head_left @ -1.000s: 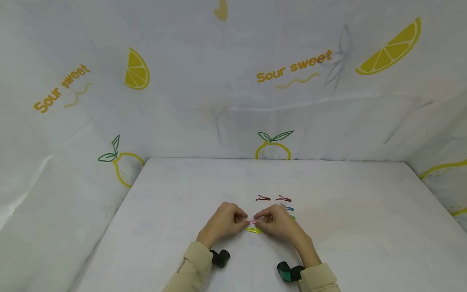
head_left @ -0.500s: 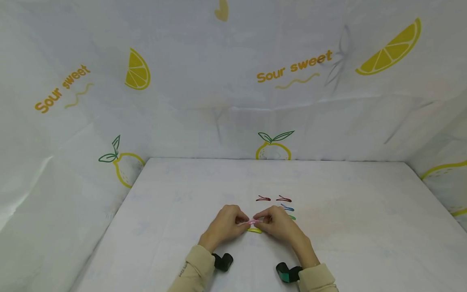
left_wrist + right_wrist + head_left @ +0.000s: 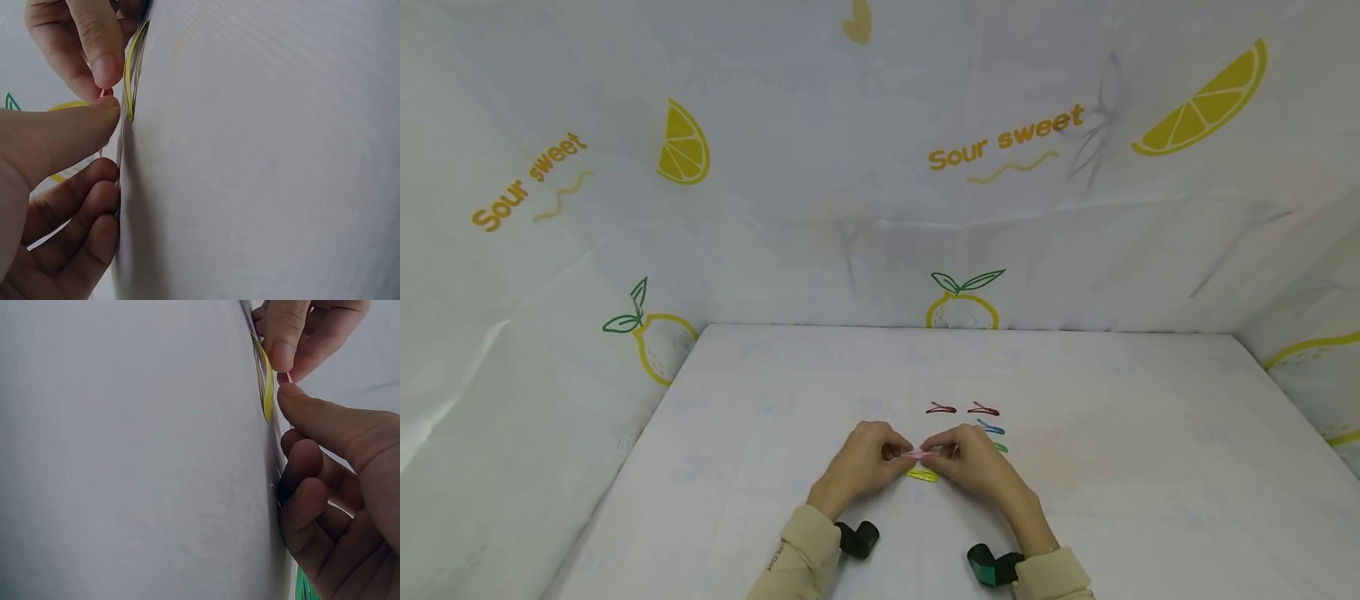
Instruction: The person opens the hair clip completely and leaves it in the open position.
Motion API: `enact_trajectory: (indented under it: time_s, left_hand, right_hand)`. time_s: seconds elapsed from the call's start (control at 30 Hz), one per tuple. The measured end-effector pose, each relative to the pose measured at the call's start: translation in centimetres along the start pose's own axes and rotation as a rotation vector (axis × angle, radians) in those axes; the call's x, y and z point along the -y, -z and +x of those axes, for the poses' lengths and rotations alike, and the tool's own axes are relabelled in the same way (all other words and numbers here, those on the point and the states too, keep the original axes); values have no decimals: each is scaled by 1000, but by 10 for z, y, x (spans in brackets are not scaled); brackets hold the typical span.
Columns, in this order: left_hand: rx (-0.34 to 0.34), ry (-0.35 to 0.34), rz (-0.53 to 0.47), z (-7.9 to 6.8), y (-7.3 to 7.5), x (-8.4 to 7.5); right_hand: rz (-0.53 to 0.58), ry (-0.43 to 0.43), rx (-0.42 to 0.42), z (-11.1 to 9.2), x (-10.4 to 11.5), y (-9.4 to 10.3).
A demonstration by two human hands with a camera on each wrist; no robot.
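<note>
Plainly | left hand [image 3: 859, 462], right hand [image 3: 976, 463]: fingers clamped on pink clip [image 3: 917, 454] | backdrop [image 3: 820, 150] reads "Sour sweet" twice

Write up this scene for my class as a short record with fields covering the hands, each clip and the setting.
Left hand: pinches one end of the pink clip
Right hand: pinches the pink clip's other end
Yellow clip: on the table, on the near side of the pink clip
Red clips: two, side by side, farthest from the person
Blue clip: nearer than the red clips, beyond the green one
Green clip: partly hidden by the right hand
Table: white
Backdrop: white, printed with lemons and "Sour sweet"
</note>
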State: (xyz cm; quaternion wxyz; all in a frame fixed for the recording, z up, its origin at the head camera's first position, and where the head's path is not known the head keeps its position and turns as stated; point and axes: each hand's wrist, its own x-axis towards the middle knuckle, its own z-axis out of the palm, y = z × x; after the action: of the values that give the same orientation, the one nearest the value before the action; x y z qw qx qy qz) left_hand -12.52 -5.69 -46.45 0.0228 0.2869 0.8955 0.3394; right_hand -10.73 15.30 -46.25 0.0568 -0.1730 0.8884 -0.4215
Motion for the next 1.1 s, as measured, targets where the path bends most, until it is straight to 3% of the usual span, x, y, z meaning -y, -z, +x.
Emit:
enact_trajectory:
  time_s: [0.3, 0.8, 1.1]
  left_hand:
    - [-10, -29, -30, -3, 3, 0]
    - [-77, -114, -48, -6, 10, -7]
    - [-93, -88, -107, -8, 7, -9]
  right_hand:
    - [22, -20, -8, -4, 2, -1]
    - [155, 57, -21, -7, 2, 0]
    - [215, 60, -15, -8, 5, 2]
